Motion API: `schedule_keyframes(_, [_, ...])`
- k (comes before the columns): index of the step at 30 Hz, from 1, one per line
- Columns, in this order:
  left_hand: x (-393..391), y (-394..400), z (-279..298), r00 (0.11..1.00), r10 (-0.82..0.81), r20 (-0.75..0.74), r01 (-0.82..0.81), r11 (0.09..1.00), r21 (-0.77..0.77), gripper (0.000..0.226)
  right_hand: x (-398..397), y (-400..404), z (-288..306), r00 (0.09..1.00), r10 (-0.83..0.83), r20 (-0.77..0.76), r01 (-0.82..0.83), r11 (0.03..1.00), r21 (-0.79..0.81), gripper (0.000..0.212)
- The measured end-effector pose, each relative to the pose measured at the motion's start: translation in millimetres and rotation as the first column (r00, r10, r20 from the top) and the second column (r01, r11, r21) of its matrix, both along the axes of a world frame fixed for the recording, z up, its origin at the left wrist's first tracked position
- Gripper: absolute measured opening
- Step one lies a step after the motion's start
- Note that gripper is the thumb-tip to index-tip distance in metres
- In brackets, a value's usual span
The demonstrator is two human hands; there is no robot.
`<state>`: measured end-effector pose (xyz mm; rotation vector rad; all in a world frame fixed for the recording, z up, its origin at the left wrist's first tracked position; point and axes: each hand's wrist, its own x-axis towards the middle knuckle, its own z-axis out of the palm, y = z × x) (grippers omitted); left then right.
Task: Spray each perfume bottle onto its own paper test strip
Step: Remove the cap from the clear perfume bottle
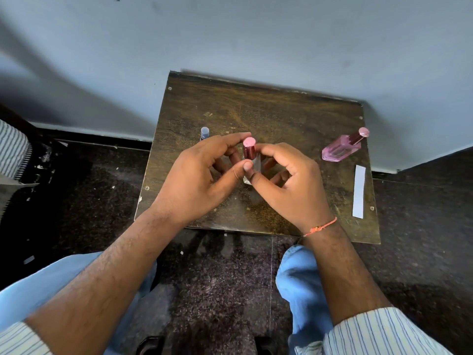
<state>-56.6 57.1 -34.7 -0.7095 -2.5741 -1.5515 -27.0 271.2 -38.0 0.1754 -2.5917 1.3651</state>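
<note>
Two hands gripping clear glass bottle with pink metallic cap (249,148) (left hand (202,175), right hand (286,180)) | step: uncapping | next: aiming at white paper strip (358,192)

held bottle (249,149): no readable text, pink cap only
pink bottle (343,148): no label legible
capped vial (205,132): no markings legible
paper strip (358,192): blank
table (268,114): no print or signs
overall: nothing readable
</note>
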Motion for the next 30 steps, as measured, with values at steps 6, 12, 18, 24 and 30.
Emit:
schedule_keyframes(6, [-0.7,10.8,0.2,1.0,0.028,0.014,-0.028,1.0,0.011,0.029,5.4,11.8,2.0,0.999,0.043,-0.012,-0.043,0.998,0.053,0.032])
schedule_keyframes(12, [0.3,19.8,-0.4,0.992,0.024,0.122,-0.043,0.987,0.152,0.022,11.7,22.6,1.6,1.0,0.014,-0.011,-0.013,0.997,0.082,0.035])
schedule_keyframes(18, [1.1,21.3,-5.4,0.99,0.023,0.142,-0.048,0.983,0.178,0.019,13.4,31.3,1.4,0.999,-0.032,-0.01,0.033,0.997,0.063,0.036])
schedule_keyframes(24, [1.5,12.1,-5.3,0.991,0.0,0.13,0.0,1.0,-0.003,0.02,13.2,33.3,-0.7,0.997,-0.078,0.002,0.078,0.997,-0.021,0.035])
schedule_keyframes(30, [2.4,0.8,-6.1,0.983,-0.102,0.15,0.149,0.926,-0.346,0.022,14.8,32.6,-2.9,0.997,-0.053,0.052,0.058,0.993,-0.107,0.037])
